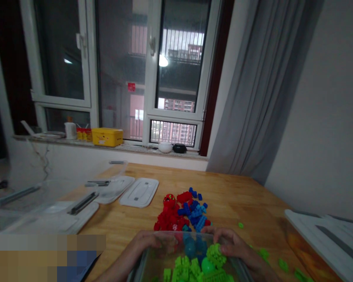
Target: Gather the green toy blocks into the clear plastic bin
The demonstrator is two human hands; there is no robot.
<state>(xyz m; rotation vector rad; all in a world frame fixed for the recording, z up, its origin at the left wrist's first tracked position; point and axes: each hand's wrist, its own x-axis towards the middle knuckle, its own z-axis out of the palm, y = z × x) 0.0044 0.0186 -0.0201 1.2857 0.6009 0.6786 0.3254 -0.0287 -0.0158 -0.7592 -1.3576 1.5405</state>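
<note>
A clear plastic bin (161,266) is at the bottom centre, with green building blocks (184,268) and a green ball (207,265) inside. My left hand (153,239) is closed over the bin's left far corner, and its fingertips are partly hidden. At the right far corner, my right hand (229,241) has curled fingers, its thumb against a clump of green bricks (216,254) that it appears to grip. Just beyond the bin, red blocks (170,217) and blue blocks (197,213) lie in a pile on the wooden table (232,196).
Loose green pieces (283,265) lie right of the bin. White lids (139,192) and clear bins (26,199) stand at the left. More lidded containers (326,239) stand at the right edge. A yellow box (107,137) sits on the windowsill.
</note>
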